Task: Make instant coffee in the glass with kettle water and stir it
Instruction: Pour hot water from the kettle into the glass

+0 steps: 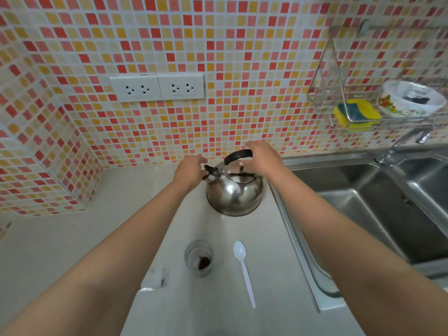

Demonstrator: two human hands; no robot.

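A person reaches with both arms for the steel kettle (pixel 234 190) at the back of the counter (pixel 60 238). The left hand (pixel 190 169) has its fingers at the spout cap, seemingly to free the spout, while the right hand (pixel 263 157) curls toward the black handle; whether either actually grips cannot be told. Nearer, the glass (pixel 199 257) holds dry coffee granules, with the white plastic spoon (pixel 243 267) just beside it for stirring.

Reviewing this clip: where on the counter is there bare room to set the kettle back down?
Bare counter lies left of the glass, toward the tiled corner. Crowded: the strip holding kettle, glass and spoon beside the sink, with both arms reaching over it.
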